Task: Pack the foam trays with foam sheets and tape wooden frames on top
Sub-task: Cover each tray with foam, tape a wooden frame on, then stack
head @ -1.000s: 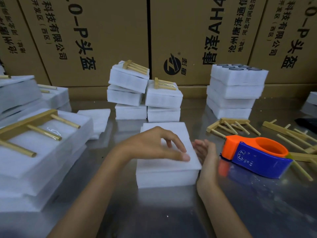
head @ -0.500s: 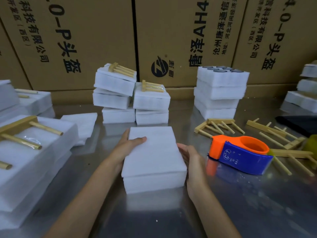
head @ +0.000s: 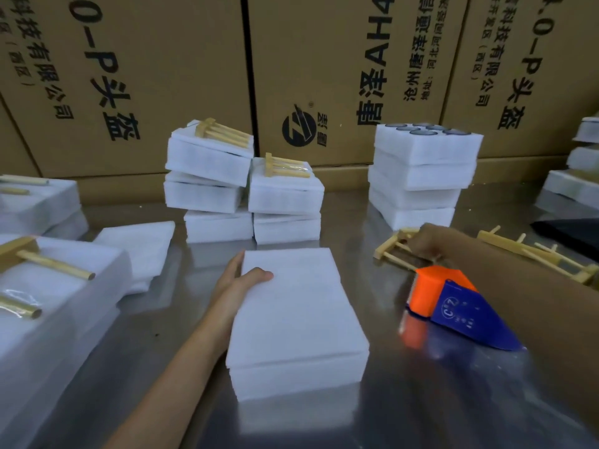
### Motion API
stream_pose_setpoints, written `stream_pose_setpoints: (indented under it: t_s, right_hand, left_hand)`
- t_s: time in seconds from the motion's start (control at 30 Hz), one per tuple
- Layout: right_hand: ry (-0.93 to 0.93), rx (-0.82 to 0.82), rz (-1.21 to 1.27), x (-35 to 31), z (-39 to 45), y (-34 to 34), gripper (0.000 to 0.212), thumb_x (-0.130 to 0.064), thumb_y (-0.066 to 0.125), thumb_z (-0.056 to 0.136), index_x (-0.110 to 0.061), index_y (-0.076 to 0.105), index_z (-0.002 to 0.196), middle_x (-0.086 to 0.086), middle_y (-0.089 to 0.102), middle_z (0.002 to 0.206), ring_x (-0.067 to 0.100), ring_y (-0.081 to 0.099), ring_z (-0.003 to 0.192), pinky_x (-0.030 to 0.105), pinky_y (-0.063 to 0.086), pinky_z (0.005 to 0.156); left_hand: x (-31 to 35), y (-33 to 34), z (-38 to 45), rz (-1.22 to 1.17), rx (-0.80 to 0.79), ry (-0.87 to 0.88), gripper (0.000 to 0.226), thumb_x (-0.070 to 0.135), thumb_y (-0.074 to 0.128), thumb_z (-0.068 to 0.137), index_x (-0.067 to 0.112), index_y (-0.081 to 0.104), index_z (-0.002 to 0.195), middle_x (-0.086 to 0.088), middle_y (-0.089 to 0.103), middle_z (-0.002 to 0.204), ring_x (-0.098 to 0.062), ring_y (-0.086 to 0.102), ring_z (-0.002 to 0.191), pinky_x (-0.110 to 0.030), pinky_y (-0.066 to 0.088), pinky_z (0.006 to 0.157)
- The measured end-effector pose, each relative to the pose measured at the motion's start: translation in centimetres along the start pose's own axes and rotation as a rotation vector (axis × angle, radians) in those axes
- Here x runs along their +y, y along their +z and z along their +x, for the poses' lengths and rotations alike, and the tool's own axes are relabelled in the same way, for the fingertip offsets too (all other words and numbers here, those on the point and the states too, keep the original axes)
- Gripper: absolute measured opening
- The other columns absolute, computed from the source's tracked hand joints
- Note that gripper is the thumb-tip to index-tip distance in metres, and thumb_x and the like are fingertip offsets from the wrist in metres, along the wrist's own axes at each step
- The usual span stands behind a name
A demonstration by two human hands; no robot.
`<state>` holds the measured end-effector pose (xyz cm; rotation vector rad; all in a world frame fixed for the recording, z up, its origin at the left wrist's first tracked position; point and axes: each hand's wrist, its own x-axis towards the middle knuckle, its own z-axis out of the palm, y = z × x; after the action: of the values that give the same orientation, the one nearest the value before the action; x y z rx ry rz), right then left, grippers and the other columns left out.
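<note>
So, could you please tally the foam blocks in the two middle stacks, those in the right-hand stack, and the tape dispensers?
Middle-stack foam blocks: 5
Right-hand stack foam blocks: 4
Tape dispensers: 1
Total: 10

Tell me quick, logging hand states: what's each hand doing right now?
Left hand: holds the covered foam tray by its left edge, thumb on top.
Right hand: fingers curled on a wooden frame.
</note>
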<state>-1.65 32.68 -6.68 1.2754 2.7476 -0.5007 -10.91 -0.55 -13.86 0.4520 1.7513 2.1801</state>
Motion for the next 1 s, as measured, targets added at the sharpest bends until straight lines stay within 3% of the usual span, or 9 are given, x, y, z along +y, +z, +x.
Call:
stream_pose_setpoints:
  t_s: [0.1,0.2,0.3,0.4,0.53,0.67,0.77,0.9,1.0]
  right_hand:
    - [0.016,0.020,-0.058,-0.4,1.0,0.4,0.047,-0.037,0.054,0.098,0.000,0.053,0.126,0.018,0.057,0.125,0.031,0.056,0.114,0.035,0.046,0.091]
    - [-0.034,0.166,-0.008,-0.9,1.2,0.6,0.033,-0.029,0.066,0.090,-0.001,0.060,0.106,0.013,0.061,0.095,0.029,0.058,0.089,0.034,0.047,0.073]
    - [-0.150,0.244,0.031,-2.1,0.5,-0.6,0.019,-0.022,0.063,0.091,-0.003,0.064,0.096,0.016,0.066,0.096,0.032,0.062,0.088,0.036,0.052,0.075]
    - [-0.428,0.297,0.060,-4.7,-2.3,-2.7,0.018,-0.023,0.058,0.095,-0.010,0.070,0.091,0.011,0.068,0.095,0.031,0.060,0.095,0.033,0.047,0.075]
    - [-0.895,0.411,0.209,-7.7,-9.8,-2.5,0.019,-0.008,0.057,0.093,-0.020,0.072,0.095,-0.010,0.065,0.076,0.017,0.059,0.080,0.029,0.042,0.067]
    - [-1.097,0.307,0.110,-8.4,-16.6,2.9,0.031,-0.008,0.059,0.088,-0.029,0.075,0.104,-0.015,0.063,0.082,0.014,0.062,0.083,0.028,0.048,0.070]
    - [-1.108,0.209,0.074,-7.2,-18.8,6.8,0.029,-0.014,0.055,0.093,-0.031,0.073,0.108,-0.009,0.070,0.096,0.021,0.057,0.093,0.038,0.050,0.081]
    - [-1.081,0.240,0.167,-6.2,-19.2,7.8,0.029,-0.018,0.055,0.096,-0.033,0.070,0.117,-0.011,0.071,0.108,0.019,0.054,0.100,0.036,0.045,0.090]
    - [-1.039,0.209,0.234,-6.0,-19.5,8.0,0.027,-0.020,0.057,0.098,-0.030,0.069,0.120,-0.010,0.068,0.119,0.016,0.052,0.112,0.036,0.040,0.100]
  left_hand:
    - [-0.2,-0.3,0.4,0.002,-0.037,-0.007,0.031,0.006,0.070,0.082,0.026,0.065,0.105,0.008,0.076,0.081,-0.009,0.073,0.067,-0.016,0.050,0.048]
    - [-0.2,-0.6,0.5,-0.008,-0.057,-0.006,0.036,0.006,0.070,0.081,0.025,0.063,0.111,0.007,0.076,0.085,-0.011,0.074,0.072,-0.018,0.052,0.050]
    - [-0.3,-0.7,0.5,-0.034,-0.082,-0.015,0.038,0.009,0.072,0.080,0.030,0.063,0.110,0.008,0.076,0.090,-0.013,0.075,0.077,-0.019,0.054,0.053]
    - [-0.3,-0.8,0.3,-0.068,-0.090,-0.033,0.037,0.010,0.073,0.079,0.041,0.066,0.098,0.010,0.076,0.091,-0.012,0.075,0.079,-0.019,0.054,0.053]
    - [0.0,-0.6,0.0,-0.067,-0.131,-0.026,0.034,0.011,0.073,0.078,0.043,0.073,0.086,0.004,0.077,0.096,-0.015,0.075,0.083,-0.020,0.055,0.057]
    - [0.5,-0.4,-0.6,-0.043,-0.139,-0.002,0.033,0.022,0.076,0.067,0.037,0.073,0.097,0.002,0.077,0.097,-0.014,0.074,0.083,-0.019,0.054,0.058]
    - [0.3,-0.5,-0.8,-0.028,-0.139,-0.014,0.027,0.026,0.069,0.081,0.039,0.071,0.104,0.004,0.076,0.104,-0.013,0.074,0.089,-0.019,0.055,0.062]
    - [0.4,-0.3,-1.2,-0.056,-0.011,-0.038,0.024,0.023,0.064,0.093,0.046,0.066,0.088,0.027,0.071,0.079,0.009,0.068,0.067,-0.009,0.048,0.051]
    - [0.7,0.0,-1.9,0.000,0.001,-0.014,0.035,0.020,0.061,0.095,0.042,0.071,0.070,0.030,0.067,0.063,0.010,0.065,0.058,-0.007,0.044,0.046]
